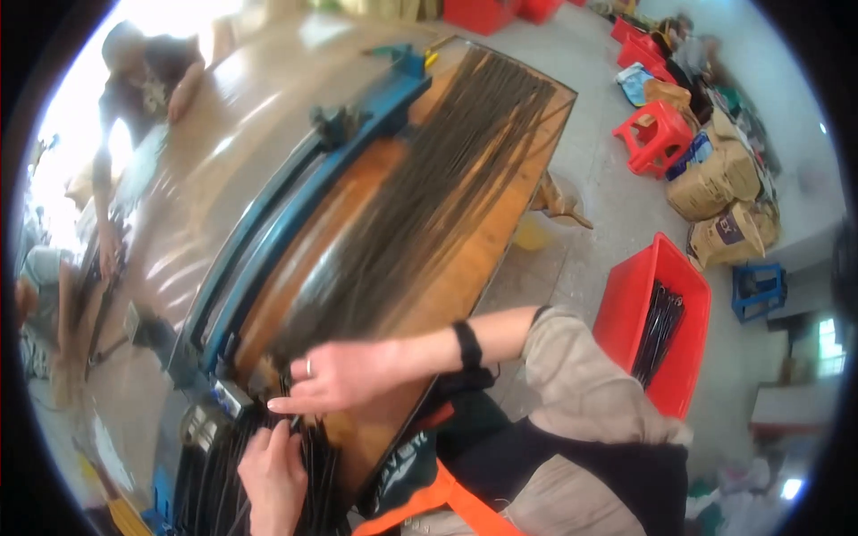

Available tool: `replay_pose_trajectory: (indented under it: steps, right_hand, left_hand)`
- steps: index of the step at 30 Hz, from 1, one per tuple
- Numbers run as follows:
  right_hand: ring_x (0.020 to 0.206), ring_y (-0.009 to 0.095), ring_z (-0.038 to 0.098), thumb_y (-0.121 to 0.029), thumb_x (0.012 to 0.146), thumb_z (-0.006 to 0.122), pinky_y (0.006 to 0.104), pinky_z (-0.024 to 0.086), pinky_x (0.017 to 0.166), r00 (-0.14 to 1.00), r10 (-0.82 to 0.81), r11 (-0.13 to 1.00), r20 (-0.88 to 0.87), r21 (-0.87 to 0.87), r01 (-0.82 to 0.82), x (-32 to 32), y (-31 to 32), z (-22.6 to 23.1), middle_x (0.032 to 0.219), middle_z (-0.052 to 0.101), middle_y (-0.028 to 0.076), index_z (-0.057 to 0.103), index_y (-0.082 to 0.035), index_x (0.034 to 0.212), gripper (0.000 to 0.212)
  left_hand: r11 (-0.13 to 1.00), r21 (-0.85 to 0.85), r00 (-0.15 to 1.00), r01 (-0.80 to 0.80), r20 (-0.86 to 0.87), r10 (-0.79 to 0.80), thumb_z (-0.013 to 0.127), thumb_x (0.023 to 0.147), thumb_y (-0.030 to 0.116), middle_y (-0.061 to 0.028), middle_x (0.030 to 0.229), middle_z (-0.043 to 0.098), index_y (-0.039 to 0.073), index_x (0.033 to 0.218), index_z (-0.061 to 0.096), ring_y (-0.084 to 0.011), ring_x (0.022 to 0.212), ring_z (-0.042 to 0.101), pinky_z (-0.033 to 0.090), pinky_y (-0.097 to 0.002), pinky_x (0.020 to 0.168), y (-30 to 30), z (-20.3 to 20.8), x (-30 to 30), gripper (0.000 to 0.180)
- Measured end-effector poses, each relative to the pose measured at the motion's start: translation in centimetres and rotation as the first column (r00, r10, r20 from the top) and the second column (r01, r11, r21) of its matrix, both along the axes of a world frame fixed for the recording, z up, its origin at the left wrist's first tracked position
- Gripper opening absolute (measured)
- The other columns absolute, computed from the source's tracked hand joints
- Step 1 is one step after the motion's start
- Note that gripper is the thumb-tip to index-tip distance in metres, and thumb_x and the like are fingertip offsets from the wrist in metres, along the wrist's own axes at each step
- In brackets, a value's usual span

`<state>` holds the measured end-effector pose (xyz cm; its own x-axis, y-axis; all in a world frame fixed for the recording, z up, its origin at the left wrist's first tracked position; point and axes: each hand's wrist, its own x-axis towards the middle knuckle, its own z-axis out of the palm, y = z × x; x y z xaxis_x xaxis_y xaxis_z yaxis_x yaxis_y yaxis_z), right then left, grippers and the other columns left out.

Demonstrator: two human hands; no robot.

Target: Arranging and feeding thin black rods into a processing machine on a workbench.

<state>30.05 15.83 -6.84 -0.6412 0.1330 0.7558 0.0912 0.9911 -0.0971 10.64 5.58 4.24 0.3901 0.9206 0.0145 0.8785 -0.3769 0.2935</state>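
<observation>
Long thin dark rods (pixel 456 143) lie in a broad layer along the orange-brown tabletop (pixel 500 241). My right hand (pixel 344 380), with a ring and a black wristband, reaches over their near ends. Its index finger is stretched out and the others curl down at the rods. Just below it, my left hand (pixel 273 473) has its fingers bent and pressed together at the top of a bunch of black rods (pixel 322 464). What exactly lies between its fingertips is hidden. A small metal block (pixel 231 398) on a blue metal frame (pixel 295 201) sits beside both hands.
Across the table a person (pixel 143 80) handles dark rods. A red bin (pixel 657 268) with black rods stands on the floor to my right. Beyond it are a red stool (pixel 657 137), paper sacks (pixel 715 179) and a blue stool (pixel 758 290).
</observation>
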Motion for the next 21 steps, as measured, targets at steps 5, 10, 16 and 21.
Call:
replay_pose_trajectory:
  steps: [5, 10, 16, 21]
  right_hand:
    - [0.075, 0.023, 0.062, -0.032, 0.088, 0.064, 0.0355, 0.052, 0.057, 0.855, -0.518, 0.794, 0.016, -0.363, 0.488, 8.6, 9.6, -1.9, 0.076, 0.058, 0.007, 0.051, -0.005, 0.136, 0.056]
    - [0.072, 0.027, 0.066, -0.038, 0.092, 0.062, 0.0393, 0.056, 0.062, 0.903, -0.396, 0.913, -0.168, -0.175, 0.368, 7.2, 10.8, 1.5, 0.088, 0.066, 0.016, 0.048, -0.008, 0.14, 0.058]
    - [0.067, 0.026, 0.06, -0.043, 0.091, 0.061, 0.0395, 0.052, 0.061, 0.744, -0.668, 0.661, -0.005, -0.461, 0.591, 9.0, 12.3, -0.7, 0.071, 0.055, 0.012, 0.046, -0.005, 0.139, 0.062]
    - [0.064, 0.024, 0.057, -0.033, 0.087, 0.067, 0.0374, 0.048, 0.057, 0.841, -0.484, 0.861, -0.242, -0.301, 0.409, 6.8, 11.4, 0.0, 0.067, 0.052, 0.009, 0.056, -0.007, 0.125, 0.048]
  left_hand:
    - [0.962, 0.272, 0.993, 0.036, -0.115, -0.004, 0.057, 0.085, -0.001, -0.0199, 0.088, 0.061, 0.004, 0.115, 0.064, -0.0398, 0.077, 0.06, 0.049, -0.0455, 0.067, 5.7, 4.7, -1.7, 0.031]
    - [0.896, 0.401, 0.979, 0.192, -0.142, -0.146, 0.054, 0.085, -0.001, -0.0192, 0.087, 0.061, 0.004, 0.121, 0.063, -0.0375, 0.075, 0.059, 0.049, -0.0444, 0.065, 12.4, -0.1, -3.3, 0.037]
    - [0.955, 0.254, 0.976, 0.156, -0.187, -0.109, 0.058, 0.093, 0.008, -0.0151, 0.089, 0.063, 0.014, 0.136, 0.058, -0.0365, 0.076, 0.061, 0.051, -0.0449, 0.063, 13.0, 1.4, -4.9, 0.043]
    - [0.918, 0.298, 0.962, 0.262, -0.159, -0.223, 0.058, 0.09, 0.007, -0.0152, 0.089, 0.062, 0.013, 0.135, 0.058, -0.0356, 0.076, 0.061, 0.051, -0.0452, 0.063, 11.4, 3.3, -2.3, 0.046]
